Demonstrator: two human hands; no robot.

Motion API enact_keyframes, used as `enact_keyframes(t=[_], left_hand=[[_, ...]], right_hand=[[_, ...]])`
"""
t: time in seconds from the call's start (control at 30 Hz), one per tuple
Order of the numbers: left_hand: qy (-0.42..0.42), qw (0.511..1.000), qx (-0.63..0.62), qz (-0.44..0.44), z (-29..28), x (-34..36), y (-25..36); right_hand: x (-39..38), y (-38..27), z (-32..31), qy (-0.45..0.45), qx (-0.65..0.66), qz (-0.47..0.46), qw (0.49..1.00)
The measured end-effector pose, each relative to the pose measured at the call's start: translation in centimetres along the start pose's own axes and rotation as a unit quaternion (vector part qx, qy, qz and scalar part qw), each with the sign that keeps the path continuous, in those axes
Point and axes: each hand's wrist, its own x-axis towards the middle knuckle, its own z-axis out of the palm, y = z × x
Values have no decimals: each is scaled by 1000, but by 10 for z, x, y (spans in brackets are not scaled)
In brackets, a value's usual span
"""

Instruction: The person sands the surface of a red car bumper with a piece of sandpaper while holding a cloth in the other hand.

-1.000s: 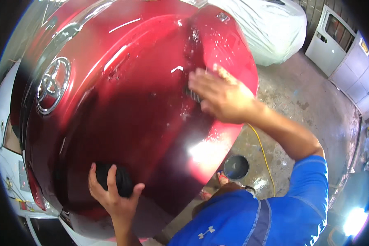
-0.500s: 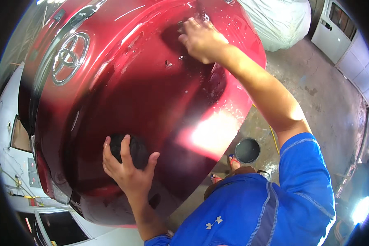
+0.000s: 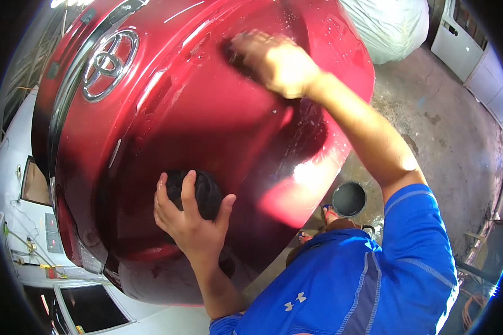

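A glossy red car panel with a chrome emblem fills the middle and shines wet in places. My left hand curls its fingers round a lumpy black wad, perhaps a sponge or bunched cloth, against the shaded lower part of the panel. Farther up, my right hand is on or close over the panel. Its fingers are smeared by motion, and a dark patch beneath them could be a shadow or a held thing.
A dark round bucket stands on the concrete floor near my sandalled feet. Behind the panel is a large pale-covered object, with a white door panel beside it. A white vehicle with dark windows is at lower left.
My right hand has swept a little down and toward me over the panel. The left hand and black wad sit slightly farther right and higher in the picture, as the whole view has shifted too.
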Motion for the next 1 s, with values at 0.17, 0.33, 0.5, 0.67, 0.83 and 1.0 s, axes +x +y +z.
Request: enact_keyframes(t=[0.17,0.33,0.5,0.67,0.83,1.0], left_hand=[[-12,1000,-18,-9,-3,-2,0],[23,999,42,-19,-11,15,11],[129,959,-240,77,-8,89,41],[-91,776,-617,-93,16,115,48],[-114,819,-562,-34,8,110,26],[-65,783,-615,-77,9,109,11]], right_hand=[[12,29,-33,32,321,216,921],[1,-2,-47,71,691,323,643],[-26,-52,-57,0,748,293,595],[-65,-95,-61,-83,750,306,580],[-90,-96,-71,-102,800,294,513],[-98,-104,-78,-53,851,310,420]])
